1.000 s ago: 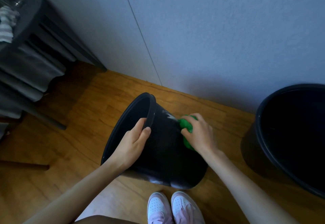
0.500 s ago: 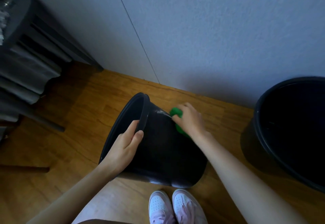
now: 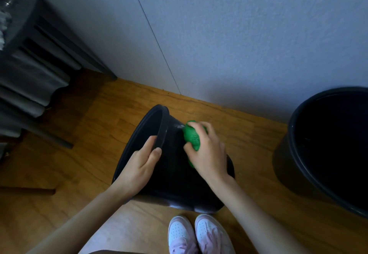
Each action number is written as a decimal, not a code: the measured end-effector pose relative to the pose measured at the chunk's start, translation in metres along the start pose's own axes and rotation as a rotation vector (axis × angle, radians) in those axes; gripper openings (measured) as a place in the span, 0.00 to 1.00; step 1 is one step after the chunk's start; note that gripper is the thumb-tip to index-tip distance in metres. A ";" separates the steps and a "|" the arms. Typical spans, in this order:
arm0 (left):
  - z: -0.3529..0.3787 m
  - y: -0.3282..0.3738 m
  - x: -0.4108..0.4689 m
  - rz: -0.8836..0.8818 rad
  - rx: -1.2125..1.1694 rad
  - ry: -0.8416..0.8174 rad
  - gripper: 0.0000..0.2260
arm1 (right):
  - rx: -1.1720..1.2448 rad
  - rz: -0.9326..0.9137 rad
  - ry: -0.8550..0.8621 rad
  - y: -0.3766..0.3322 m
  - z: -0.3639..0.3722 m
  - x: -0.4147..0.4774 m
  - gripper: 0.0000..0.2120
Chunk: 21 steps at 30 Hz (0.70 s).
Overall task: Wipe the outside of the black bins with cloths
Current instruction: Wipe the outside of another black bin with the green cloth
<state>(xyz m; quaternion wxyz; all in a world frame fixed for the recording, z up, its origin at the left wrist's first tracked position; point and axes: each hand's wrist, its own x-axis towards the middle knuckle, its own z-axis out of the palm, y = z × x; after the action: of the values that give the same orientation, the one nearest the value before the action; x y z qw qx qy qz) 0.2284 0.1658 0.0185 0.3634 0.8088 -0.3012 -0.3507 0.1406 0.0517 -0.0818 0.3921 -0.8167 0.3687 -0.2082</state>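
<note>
Tilted black round plastic bin (image 3: 171, 184): on the wooden floor (image 3: 79, 154), just ahead of the white shoes (image 3: 180, 231), mouth leaning left. Tilt unchanged over the last second.
Second black round bin (image 3: 286, 164): upright at right, well apart, nobody touching it. Probably still to do.
Left grip (image 3: 139, 166): clamped on the tilted bin's rim, thumb on the outer wall. Hasn't shifted.
Right grip (image 3: 209, 154): closed round the cloth, pressing it to the outer wall. Has travelled from the far flank up toward the rim.
Crumpled green cloth (image 3: 192, 137): now just below the rim. Far flank looks covered; near side and base likely remain.
</note>
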 end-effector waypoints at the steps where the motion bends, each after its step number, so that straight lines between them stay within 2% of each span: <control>1: 0.000 0.001 -0.001 -0.005 -0.015 0.013 0.13 | -0.003 -0.018 0.005 -0.004 0.002 0.003 0.22; 4: 0.002 0.004 -0.002 -0.015 -0.060 0.054 0.12 | -0.017 0.043 -0.035 0.008 0.009 0.017 0.20; 10: -0.002 0.009 -0.003 -0.049 -0.095 0.070 0.14 | -0.143 0.370 -0.168 0.083 0.009 0.026 0.18; 12: -0.002 0.010 -0.001 -0.043 -0.086 0.061 0.15 | -0.177 0.426 -0.208 0.101 0.005 0.018 0.18; 17: -0.003 0.008 -0.001 -0.045 -0.072 0.078 0.10 | -0.233 0.347 -0.232 0.100 -0.004 -0.001 0.20; 21: -0.004 0.004 -0.002 -0.040 -0.011 0.045 0.15 | -0.162 0.150 -0.156 0.058 -0.004 -0.001 0.21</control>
<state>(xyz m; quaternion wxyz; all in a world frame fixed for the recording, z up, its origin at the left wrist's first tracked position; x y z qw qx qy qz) 0.2292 0.1662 0.0241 0.3674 0.8203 -0.2747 -0.3416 0.1116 0.0262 -0.1257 0.3668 -0.8296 0.4126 -0.0836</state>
